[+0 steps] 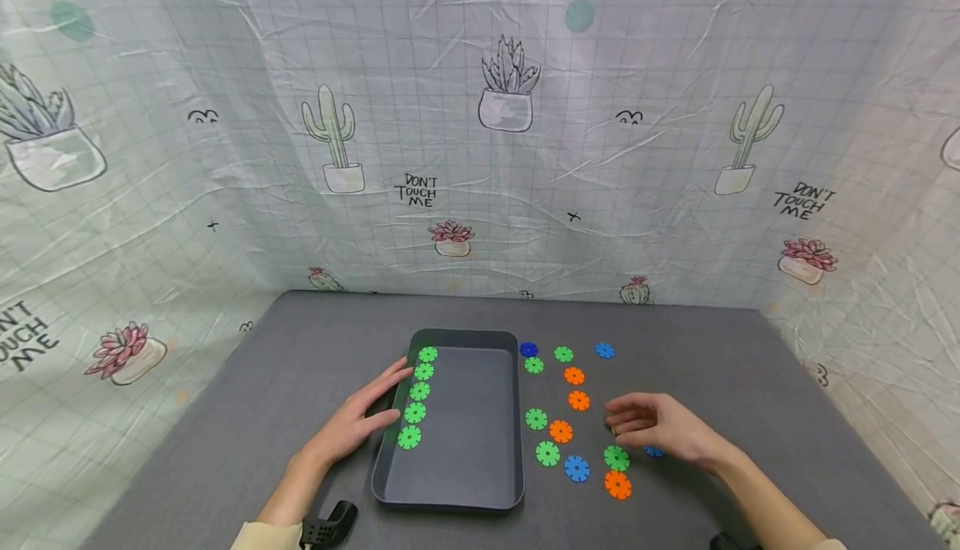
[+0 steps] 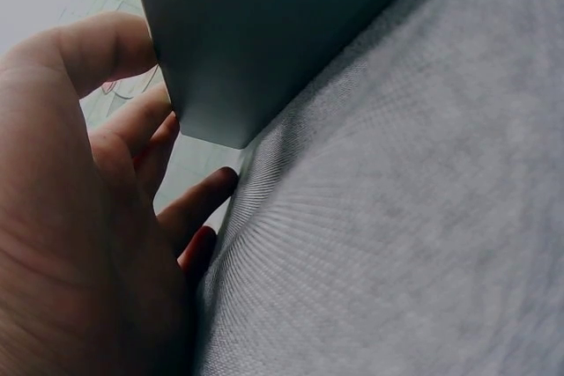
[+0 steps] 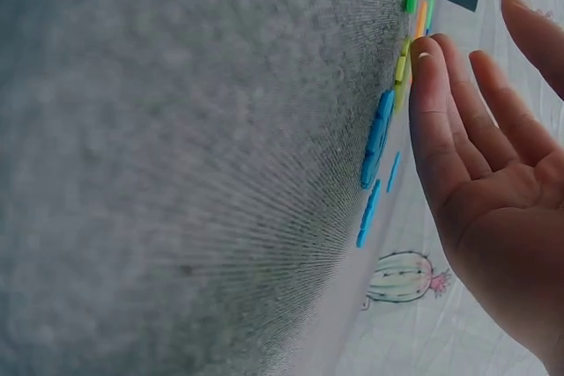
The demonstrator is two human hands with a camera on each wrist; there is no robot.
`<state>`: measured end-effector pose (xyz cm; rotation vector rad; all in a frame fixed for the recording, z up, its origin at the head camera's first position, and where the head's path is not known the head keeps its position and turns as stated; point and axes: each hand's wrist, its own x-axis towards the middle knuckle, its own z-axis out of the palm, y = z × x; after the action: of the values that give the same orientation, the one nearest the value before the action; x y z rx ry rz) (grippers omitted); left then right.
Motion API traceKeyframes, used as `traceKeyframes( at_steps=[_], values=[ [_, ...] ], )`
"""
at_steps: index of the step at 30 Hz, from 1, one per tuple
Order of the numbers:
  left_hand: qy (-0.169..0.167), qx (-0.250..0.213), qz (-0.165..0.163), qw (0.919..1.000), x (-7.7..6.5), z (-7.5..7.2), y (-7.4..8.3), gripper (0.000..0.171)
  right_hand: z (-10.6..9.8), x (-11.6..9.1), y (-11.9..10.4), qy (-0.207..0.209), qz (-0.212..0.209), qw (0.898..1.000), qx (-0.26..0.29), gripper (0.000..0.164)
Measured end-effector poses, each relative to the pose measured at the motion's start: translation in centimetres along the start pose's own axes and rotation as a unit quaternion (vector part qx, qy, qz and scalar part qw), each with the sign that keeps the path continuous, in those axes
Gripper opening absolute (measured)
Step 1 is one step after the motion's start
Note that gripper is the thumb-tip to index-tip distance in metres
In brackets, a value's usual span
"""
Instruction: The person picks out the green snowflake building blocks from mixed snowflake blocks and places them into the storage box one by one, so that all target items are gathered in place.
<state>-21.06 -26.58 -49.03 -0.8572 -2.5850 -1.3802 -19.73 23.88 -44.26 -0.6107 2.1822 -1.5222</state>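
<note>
My left hand (image 1: pixel 354 417) rests at the left rim of a dark grey tray (image 1: pixel 450 487), its fingers spread along the side. In the left wrist view its fingertips touch the tray's wall (image 2: pixel 238 41). Inside the tray, several green notched discs (image 1: pixel 415 412) form a column along the left wall. My right hand (image 1: pixel 663 427) hovers above the loose discs right of the tray, with extended fingers and no disc seen between them. Beneath its fingertips lies a yellow disc (image 3: pixel 401 72), mostly covered in the head view. Near it are a green disc (image 1: pixel 617 457) and a blue disc (image 3: pixel 377 140).
Loose orange discs (image 1: pixel 579 401), more green discs (image 1: pixel 547 453), light blue discs (image 1: pixel 577 468) and a dark blue disc (image 1: pixel 528 350) lie on the grey table (image 1: pixel 337 317) right of the tray. A cactus-print sheet (image 1: pixel 465 150) hangs around the table.
</note>
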Motion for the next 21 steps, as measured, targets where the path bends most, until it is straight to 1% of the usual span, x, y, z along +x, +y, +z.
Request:
traceKeyframes(
  at_steps=[6,11,21],
  values=[
    [-0.001,0.003,-0.003,1.0,-0.01,0.07,0.09,0.056,0.03,-0.33,0.43,-0.005,-0.019,1.0,-0.019,0.05],
    [-0.001,-0.001,-0.007,1.0,0.03,0.16,0.13,0.056,0.1,-0.47,0.42,-0.004,-0.025,0.999,-0.038,0.05],
    [-0.004,0.0,-0.003,1.0,0.02,0.07,0.05,0.057,0.59,-0.44,0.34,0.003,-0.039,0.992,-0.119,0.044]
  ],
)
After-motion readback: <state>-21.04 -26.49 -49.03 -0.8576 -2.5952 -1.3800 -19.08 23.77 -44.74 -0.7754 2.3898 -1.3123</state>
